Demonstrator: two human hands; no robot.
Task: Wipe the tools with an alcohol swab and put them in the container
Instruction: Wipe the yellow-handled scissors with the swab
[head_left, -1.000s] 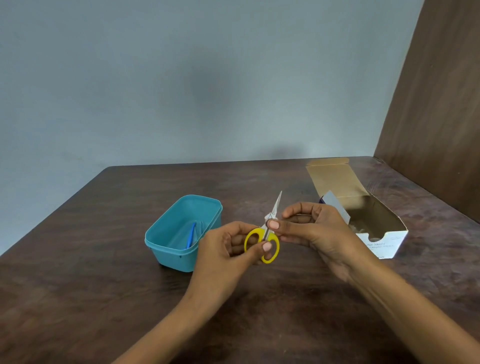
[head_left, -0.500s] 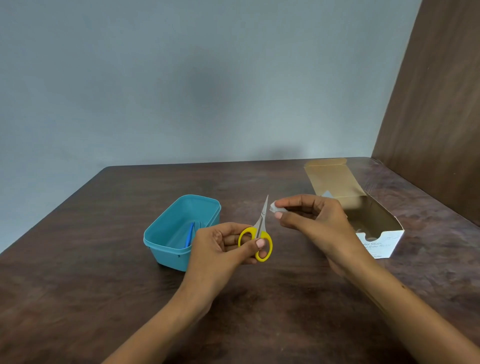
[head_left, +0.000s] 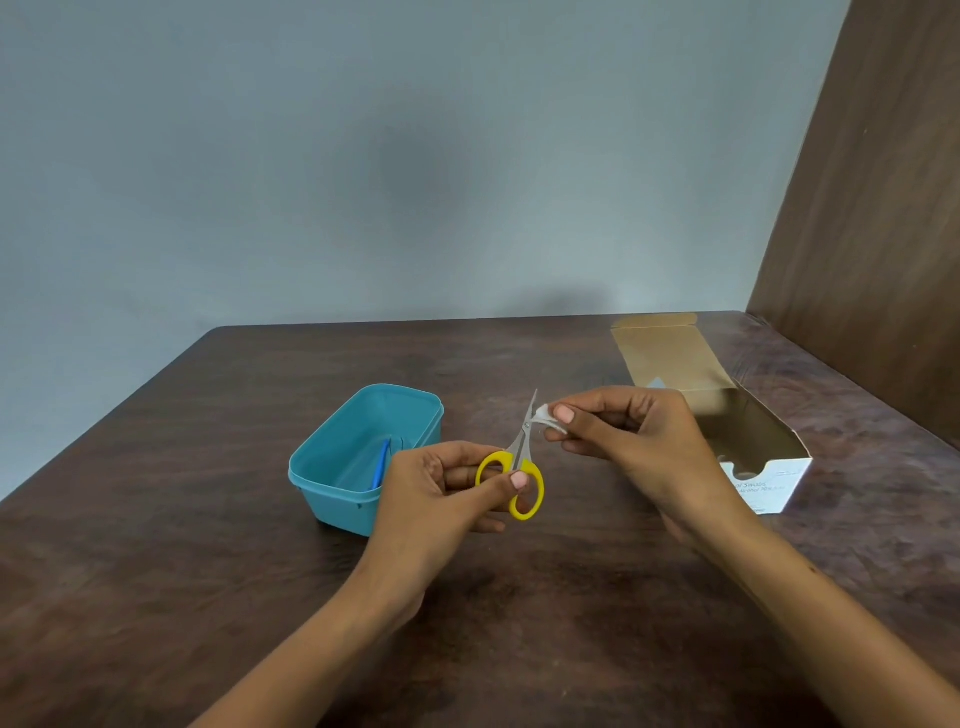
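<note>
Scissors (head_left: 519, 457) with yellow handle loops and short grey blades sit upright in the left hand (head_left: 441, 493), tips pointing up and slightly away over the dark wooden table (head_left: 156, 571). The left fingers curl round the loops, with the thumb pressed across the front of the right loop, so the tool is gripped by its handle and held clear of the tabletop. The blades lie closed together.

The right hand (head_left: 639, 441) is just to the right of the blades, its thumb and forefinger pinched on a small white alcohol swab (head_left: 546, 415). The swab touches the right side of the blades, a little above the pivot screw. The other right fingers are curled in beneath.

To the left of the hands stands the teal plastic container (head_left: 332, 483), open at the top, with the left hand overlapping its near right corner. Inside it a slim blue tool (head_left: 381, 463) leans against the right wall; what kind of tool it is cannot be told.

To the right, behind the right hand, lies an open cardboard swab box (head_left: 769, 467), its brown lid flap folded back toward the far edge of the table and its white front printed with blurred lettering. A brown wooden panel (head_left: 872, 234) rises at the table's right side, and a pale grey-blue wall (head_left: 363, 156) stands behind.
</note>
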